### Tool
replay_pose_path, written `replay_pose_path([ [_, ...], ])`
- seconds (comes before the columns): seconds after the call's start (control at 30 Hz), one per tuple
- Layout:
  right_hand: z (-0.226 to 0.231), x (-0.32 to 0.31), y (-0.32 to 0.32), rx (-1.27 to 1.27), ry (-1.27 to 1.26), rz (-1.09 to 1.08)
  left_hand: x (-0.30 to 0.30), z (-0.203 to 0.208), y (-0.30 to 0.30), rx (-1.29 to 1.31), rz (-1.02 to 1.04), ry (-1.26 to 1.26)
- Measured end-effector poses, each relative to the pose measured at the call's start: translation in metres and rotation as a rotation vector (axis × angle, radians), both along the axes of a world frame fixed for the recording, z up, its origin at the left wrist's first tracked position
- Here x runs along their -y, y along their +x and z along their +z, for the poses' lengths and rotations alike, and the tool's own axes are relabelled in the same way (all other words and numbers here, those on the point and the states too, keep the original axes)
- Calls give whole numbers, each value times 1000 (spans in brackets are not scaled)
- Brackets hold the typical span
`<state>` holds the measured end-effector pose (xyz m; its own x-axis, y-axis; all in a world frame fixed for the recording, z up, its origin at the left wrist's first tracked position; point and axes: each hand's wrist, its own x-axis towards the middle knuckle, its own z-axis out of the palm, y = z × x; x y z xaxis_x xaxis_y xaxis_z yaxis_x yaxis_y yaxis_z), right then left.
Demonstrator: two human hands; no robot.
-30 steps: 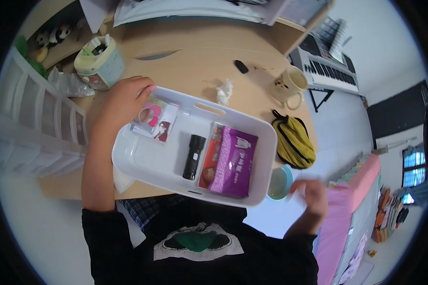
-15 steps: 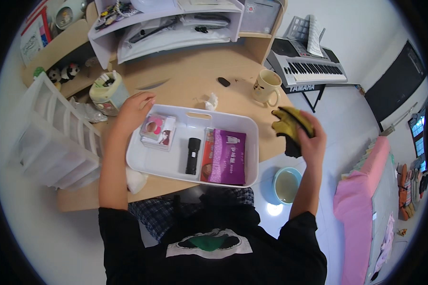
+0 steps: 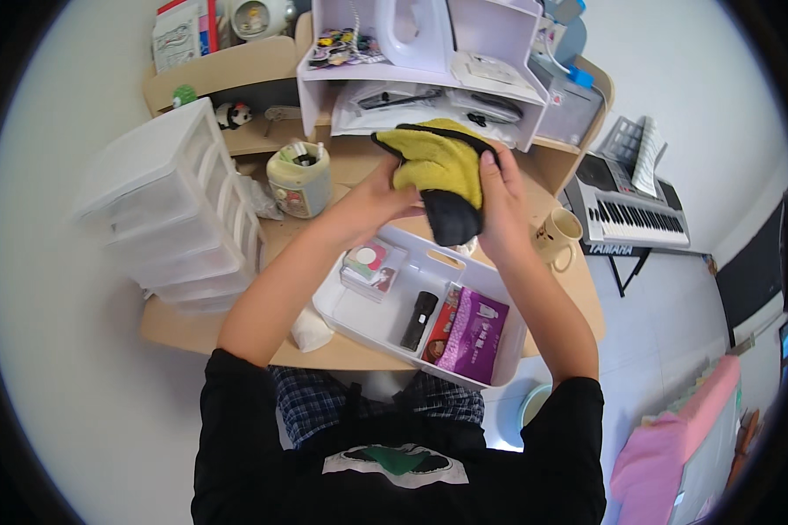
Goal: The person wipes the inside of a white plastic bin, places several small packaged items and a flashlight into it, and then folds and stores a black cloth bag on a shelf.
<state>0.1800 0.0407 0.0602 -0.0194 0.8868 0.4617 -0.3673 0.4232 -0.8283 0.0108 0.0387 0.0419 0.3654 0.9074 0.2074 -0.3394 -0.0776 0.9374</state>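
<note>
Both the left hand (image 3: 378, 203) and right hand (image 3: 504, 199) curl partly closed, gripping opposite sides of a yellow-and-black cloth item (image 3: 446, 166) near the far edge of the white tray (image 3: 378, 317); we judge a loosened grip could drop it into the tray; swinging wide could knock the mug (image 3: 558, 234) right of the tray.

Both hands (image 3: 379, 203) (image 3: 504, 203) grip close together, forearms (image 3: 282, 280) (image 3: 545, 302) angled inward.

Soft light, bent edges, black corners
</note>
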Motion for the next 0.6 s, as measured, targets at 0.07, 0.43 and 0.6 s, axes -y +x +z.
replay_pose_path([
  [0.07, 2, 0, -14, 278, 85, -64, -6, 9, -5, 171, 38, -22],
  [0.43, 36, 5, -29, 723, 403, -607, -25, 44, 8, 88, 422, 188],
  [0.6, 38, -19, -20, 657, 303, -586, -19, 63, 1, 205, -120, -69],
])
